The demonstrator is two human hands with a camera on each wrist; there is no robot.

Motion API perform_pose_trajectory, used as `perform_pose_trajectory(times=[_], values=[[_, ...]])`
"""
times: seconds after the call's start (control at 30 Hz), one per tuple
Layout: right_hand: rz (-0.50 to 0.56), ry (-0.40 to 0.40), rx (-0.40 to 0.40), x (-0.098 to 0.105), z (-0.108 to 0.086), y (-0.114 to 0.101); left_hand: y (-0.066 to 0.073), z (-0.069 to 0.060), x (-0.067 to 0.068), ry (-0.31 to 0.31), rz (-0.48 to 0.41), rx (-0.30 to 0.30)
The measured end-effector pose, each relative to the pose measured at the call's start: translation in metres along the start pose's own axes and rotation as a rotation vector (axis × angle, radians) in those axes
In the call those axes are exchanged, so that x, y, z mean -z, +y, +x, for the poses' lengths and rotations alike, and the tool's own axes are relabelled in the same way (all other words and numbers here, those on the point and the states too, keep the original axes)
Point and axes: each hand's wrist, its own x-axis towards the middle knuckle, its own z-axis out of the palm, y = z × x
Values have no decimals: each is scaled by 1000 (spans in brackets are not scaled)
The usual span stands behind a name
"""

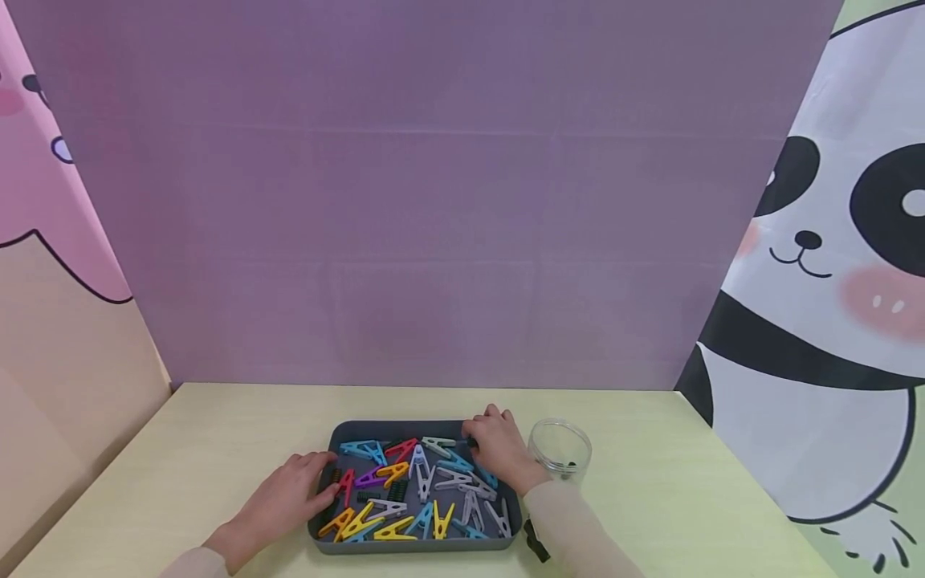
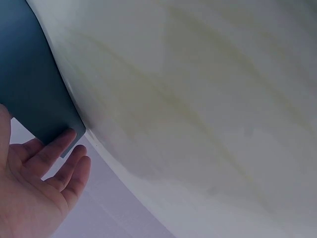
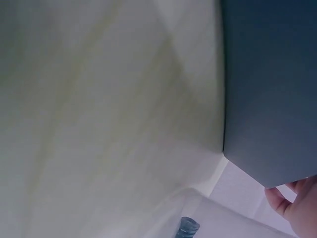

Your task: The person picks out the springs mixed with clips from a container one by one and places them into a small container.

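My left hand (image 1: 289,494) holds the left rim of a dark grey tray (image 1: 433,546), thumb over the edge; in the left wrist view a finger touches the outer wall. Several plastic clothespins (image 1: 422,474) in red, yellow, blue, purple and grey lie spread in the tray, with small black ribbed pieces (image 1: 397,491) among them. Over the tray's far right corner, my right hand (image 1: 499,445) pinches a small black piece (image 1: 471,442), mostly covered by the fingers. In the right wrist view only part of this hand shows, beyond the tray wall (image 3: 272,99).
A round clear jar (image 1: 560,443) stands right of the tray, behind the right forearm. One dark ribbed piece (image 3: 187,227) lies inside it. Below the right sleeve is a black strap-like item (image 1: 535,542). A purple backdrop (image 1: 433,241) rises behind the pale table (image 1: 686,482).
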Motion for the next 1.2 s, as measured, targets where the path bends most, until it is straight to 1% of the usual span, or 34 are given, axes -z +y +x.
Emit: perform_pose_trajectory(times=[0.27,0.5,0.67,0.93,1.2], values=[[42,-13,-13,-1,2,-1,0,-1,1,1,-2,-8],[10,-5,-33,-3,2,0,1,-1,2,0,-8,-6],[9,-1,-33,-2,2,1,1,-2,2,-3,-10,-2],[64,-30,-31,-1,2,0,0,-1,1,1,-11,-4],[41,-59,-20,-3,3,1,-2,0,-2,13,-2,-14]])
